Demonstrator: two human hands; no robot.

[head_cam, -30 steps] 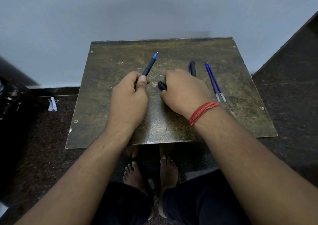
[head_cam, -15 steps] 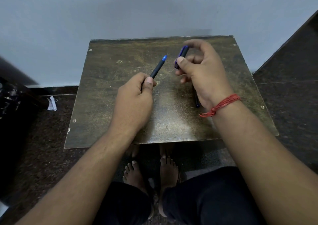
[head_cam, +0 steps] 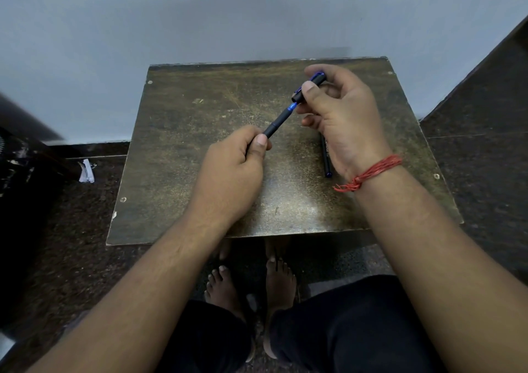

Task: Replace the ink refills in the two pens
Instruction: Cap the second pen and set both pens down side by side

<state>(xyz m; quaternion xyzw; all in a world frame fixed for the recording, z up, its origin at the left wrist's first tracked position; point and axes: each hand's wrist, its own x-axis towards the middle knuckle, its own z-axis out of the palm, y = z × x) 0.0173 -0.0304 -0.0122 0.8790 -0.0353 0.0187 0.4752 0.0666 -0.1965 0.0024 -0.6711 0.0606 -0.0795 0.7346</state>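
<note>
My left hand point(head_cam: 231, 170) grips the rear of a black pen point(head_cam: 278, 122) that points up and to the right, its blue tip section showing. My right hand point(head_cam: 340, 115) pinches a black cap with a blue clip point(head_cam: 310, 88) between thumb and fingers, its open end right at the pen's tip. A second black pen point(head_cam: 327, 158) lies on the small brown table point(head_cam: 200, 144), mostly hidden under my right hand and wrist. The spare refills are hidden behind my right hand.
The table stands against a grey wall. Dark speckled floor surrounds it, with a scrap of white paper point(head_cam: 85, 171) at the left. My bare feet point(head_cam: 251, 284) and knees are below the table's near edge. A dark slanted surface rises at the right.
My right hand lifted the cap off the table and brought it to the pen's tip. The left hand tilted the pen and moved it right to meet the cap.
</note>
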